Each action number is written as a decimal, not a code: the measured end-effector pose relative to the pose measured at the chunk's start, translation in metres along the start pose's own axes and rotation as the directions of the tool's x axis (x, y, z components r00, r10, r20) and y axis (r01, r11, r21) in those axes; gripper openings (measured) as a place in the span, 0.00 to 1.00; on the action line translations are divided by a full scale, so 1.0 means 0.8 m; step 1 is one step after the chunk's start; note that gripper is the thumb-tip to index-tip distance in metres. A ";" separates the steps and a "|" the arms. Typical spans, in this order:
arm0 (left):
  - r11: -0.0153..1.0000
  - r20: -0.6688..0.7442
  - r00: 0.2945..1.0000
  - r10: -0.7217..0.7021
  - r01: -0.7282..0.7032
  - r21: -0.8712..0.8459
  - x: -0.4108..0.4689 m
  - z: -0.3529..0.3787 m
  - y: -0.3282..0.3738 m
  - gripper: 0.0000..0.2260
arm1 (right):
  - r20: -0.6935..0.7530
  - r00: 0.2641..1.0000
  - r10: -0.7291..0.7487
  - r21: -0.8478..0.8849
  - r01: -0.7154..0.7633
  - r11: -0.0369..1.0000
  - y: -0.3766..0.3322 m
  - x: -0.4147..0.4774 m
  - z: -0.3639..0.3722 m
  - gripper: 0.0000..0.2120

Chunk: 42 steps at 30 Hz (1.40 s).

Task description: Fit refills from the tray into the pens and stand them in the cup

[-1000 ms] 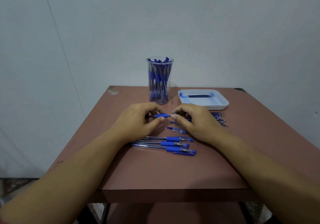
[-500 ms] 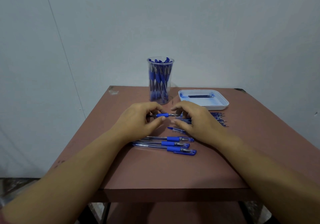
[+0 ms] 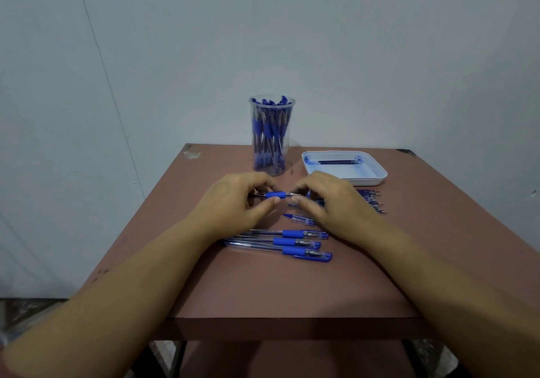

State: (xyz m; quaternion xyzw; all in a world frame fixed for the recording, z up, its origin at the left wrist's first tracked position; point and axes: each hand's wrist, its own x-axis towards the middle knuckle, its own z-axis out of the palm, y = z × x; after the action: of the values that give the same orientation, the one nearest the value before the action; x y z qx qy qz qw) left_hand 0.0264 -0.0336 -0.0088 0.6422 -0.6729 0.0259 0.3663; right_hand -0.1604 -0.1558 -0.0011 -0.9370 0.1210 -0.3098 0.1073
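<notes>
**Pen position.** The pen (image 3: 274, 195) is held just above the surface (image 3: 292, 290), between the two hands. Its long axis runs left to right across the view. The blue sleeve sits on the left and the metal point faces right.

**Grip state.**
- The left hand (image 3: 233, 205) has a narrow grip, with thumb and curled fingers pinching the barrel at the blue sleeve.
- The right hand (image 3: 333, 202) has a narrow grip, with fingertips closed on the point end. It cannot be determined whether the nose piece is fully seated.

**Controlling relation.** The open point end lies toward the right hand, so the left hand serves as the holder and the right hand as the working hand. Judged step: closing up the point end after the refill is fitted.

**Adjacent parts.**
- A loose cap (image 3: 301, 220) lies just on the near side of the right hand, and closer to it than to the left hand.
- The cup (image 3: 254, 144) stands beyond the left hand and is already well filled.
- The tray (image 3: 368, 182) lies beyond the right hand and holds one visible refill (image 3: 336, 162).
- Three capped pens (image 3: 280, 241) lie parallel to one another near the wrists.
</notes>
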 end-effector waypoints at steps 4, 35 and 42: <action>1.000 -0.001 1.000 0.002 -0.002 -0.011 0.000 0.000 0.000 0.06 | 0.011 0.999 0.032 0.036 -0.032 0.999 -0.002 -0.002 -0.002 0.12; 0.998 -0.033 0.999 0.029 -0.027 0.057 0.003 -0.001 0.003 0.05 | 0.089 0.985 0.147 0.106 -0.157 0.982 0.005 0.000 -0.007 0.09; 0.996 -0.035 0.999 -0.032 0.035 0.080 0.000 -0.007 -0.008 0.07 | 0.291 0.939 0.180 -0.044 -0.175 0.984 0.018 -0.009 -0.021 0.09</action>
State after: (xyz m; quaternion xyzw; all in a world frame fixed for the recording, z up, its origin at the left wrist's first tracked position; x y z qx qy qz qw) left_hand 0.0345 -0.0317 -0.0071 0.6673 -0.6541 0.0578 0.3516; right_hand -0.1782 -0.1694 0.0040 -0.9587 0.1906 -0.1549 0.1432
